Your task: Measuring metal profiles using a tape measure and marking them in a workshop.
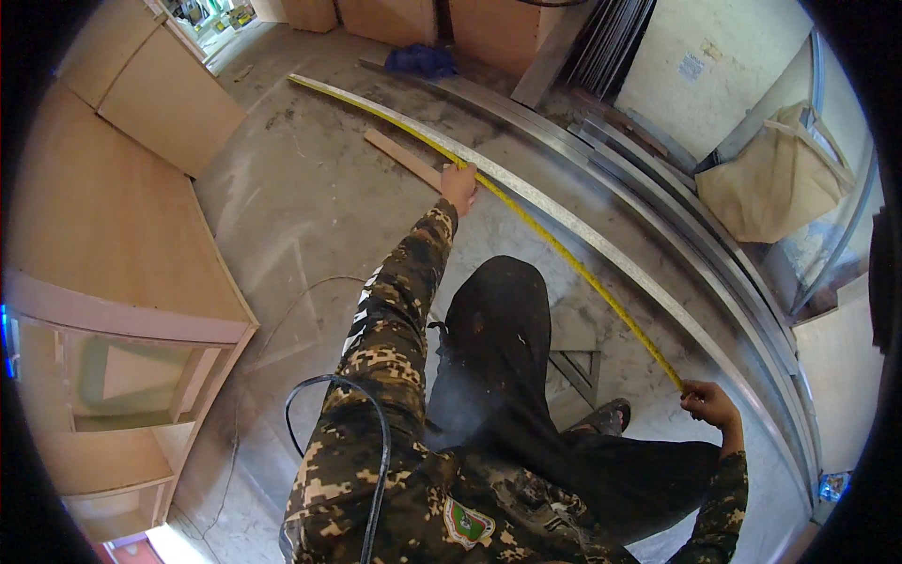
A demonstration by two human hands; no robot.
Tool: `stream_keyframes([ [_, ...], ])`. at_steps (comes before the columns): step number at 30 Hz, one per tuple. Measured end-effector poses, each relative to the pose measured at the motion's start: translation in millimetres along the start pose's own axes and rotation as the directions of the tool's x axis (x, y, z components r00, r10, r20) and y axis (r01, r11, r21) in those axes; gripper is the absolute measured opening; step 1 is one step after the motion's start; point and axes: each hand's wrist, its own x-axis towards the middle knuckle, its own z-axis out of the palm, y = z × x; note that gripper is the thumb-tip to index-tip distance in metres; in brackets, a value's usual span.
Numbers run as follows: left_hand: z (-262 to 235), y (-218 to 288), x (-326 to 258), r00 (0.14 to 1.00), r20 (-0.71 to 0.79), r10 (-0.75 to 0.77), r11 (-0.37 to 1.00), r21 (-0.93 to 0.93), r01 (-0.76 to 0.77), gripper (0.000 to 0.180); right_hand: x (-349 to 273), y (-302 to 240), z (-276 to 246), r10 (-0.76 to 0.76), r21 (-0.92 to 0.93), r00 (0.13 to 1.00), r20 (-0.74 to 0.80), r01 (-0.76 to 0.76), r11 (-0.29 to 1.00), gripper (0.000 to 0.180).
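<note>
you've got 2 hands out: left hand [459, 185] & right hand [709, 404]. 1 yellow tape measure [564, 254]. 1 short wood strip [402, 157]. 1 blue cloth [422, 60]. 1 tan bag [775, 179]. 1 black cord [376, 442]. metal rails [658, 254]: several, can't count exactly.

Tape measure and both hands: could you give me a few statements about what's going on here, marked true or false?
1. A yellow tape measure is stretched between the two hands. True.
2. The left hand presses the tape against a long metal strip. True.
3. The right hand holds a hammer. False: it pinches the tape's near end.
4. The tape lies along a wooden cabinet. False: the cabinet stands apart, on the left.
5. A blue cloth lies on the floor beyond the strip. True.
</note>
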Motion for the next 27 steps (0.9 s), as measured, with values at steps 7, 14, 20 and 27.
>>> stream_keyframes([
  [7,16.3,22.1,-7.4,0.975,-0.016,0.220,0.975,0.013,-0.220,0.018,8.2,4.9,-4.8,-0.019,-0.021,1.000,-0.022,0.018,1.000,0.034],
  [14,16.9,0.3,10.2,0.975,-0.053,0.216,0.975,-0.030,-0.218,0.021,6.7,3.6,-12.8,-0.041,-0.087,0.999,-0.016,0.040,0.995,0.044],
  [20,11.5,-7.8,5.5,0.999,0.004,0.046,0.968,-0.247,-0.044,0.014,2.1,-1.8,-11.9,-0.036,-0.014,0.997,-0.072,0.035,0.999,0.030],
  [27,5.2,0.7,-9.1,0.999,0.052,-0.005,0.975,-0.220,0.016,0.011,6.7,3.9,-12.3,0.002,-0.048,0.999,-0.037,-0.004,0.999,0.034],
])
